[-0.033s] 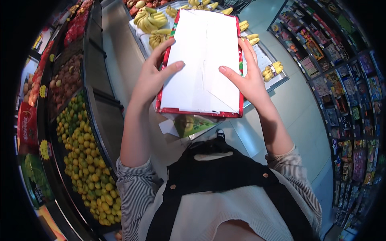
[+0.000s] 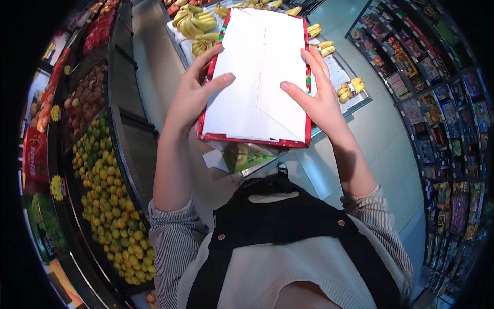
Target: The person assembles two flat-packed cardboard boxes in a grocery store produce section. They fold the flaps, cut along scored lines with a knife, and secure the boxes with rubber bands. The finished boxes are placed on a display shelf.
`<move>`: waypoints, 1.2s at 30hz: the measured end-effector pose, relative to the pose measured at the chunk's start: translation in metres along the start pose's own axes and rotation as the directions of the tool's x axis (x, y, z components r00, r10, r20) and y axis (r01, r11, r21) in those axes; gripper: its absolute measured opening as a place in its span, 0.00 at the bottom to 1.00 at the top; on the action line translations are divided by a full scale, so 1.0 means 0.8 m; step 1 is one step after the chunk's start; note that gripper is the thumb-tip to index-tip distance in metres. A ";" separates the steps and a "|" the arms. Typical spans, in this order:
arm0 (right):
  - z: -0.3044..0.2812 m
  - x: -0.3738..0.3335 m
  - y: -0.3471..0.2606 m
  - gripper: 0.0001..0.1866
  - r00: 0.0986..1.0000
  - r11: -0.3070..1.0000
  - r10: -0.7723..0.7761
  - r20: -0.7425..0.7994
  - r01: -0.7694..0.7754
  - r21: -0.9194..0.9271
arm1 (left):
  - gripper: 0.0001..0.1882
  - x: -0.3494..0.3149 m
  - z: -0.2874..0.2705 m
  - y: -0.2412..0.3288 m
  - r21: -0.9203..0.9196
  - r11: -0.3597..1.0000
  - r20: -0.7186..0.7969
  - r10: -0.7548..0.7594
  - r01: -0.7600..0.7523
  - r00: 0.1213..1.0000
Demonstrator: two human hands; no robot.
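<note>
Shop aisle below: a fruit shelf (image 2: 98, 195) of yellow-green citrus on the left, a desk (image 2: 355, 105) of bananas (image 2: 193, 23) ahead, a magazine rack (image 2: 437, 129) on the right. Held up over the bananas is a flat white box (image 2: 260, 77) with a red rim, folded seams showing on its face. Left hand (image 2: 193, 95) grips its left edge, right hand (image 2: 321, 100) its right edge, fingers spread flat on the white face. Nothing differs from the earlier frame.
</note>
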State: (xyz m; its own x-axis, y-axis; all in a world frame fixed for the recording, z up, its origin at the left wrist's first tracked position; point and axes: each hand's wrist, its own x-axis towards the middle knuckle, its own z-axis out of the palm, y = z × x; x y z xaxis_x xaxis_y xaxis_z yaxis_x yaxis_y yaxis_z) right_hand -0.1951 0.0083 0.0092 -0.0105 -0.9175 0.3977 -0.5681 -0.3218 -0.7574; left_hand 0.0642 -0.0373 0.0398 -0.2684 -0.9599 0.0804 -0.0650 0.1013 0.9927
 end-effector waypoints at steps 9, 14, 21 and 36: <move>-0.015 0.010 -0.017 0.15 0.954 0.961 -0.240 0.179 0.259 -0.091 | 0.36 0.006 -0.008 -0.003 0.088 0.996 -0.031 -0.007 0.009 0.999; -0.016 0.010 -0.024 0.16 0.918 0.950 -0.275 0.286 0.306 -0.069 | 0.35 0.012 -0.009 -0.006 0.121 0.992 -0.061 -0.009 0.016 0.998; -0.022 0.008 -0.031 0.31 0.862 0.953 -0.271 0.428 0.302 -0.006 | 0.34 0.010 -0.008 -0.017 -0.071 0.997 -0.190 0.029 -0.043 0.981; 0.027 -0.041 0.083 0.42 0.946 0.548 0.187 0.265 -0.324 0.771 | 0.38 -0.029 0.018 -0.123 -0.027 0.981 -0.156 0.188 -0.194 0.970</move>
State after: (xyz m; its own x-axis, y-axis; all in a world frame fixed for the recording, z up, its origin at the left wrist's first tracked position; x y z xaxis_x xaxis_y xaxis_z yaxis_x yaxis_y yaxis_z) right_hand -0.2150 0.0120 -0.0651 0.1019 -0.9900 0.0974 0.3264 -0.0592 -0.9434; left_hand 0.0629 -0.0213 -0.0614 -0.1230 -0.9525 0.2785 0.0142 0.2789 0.9602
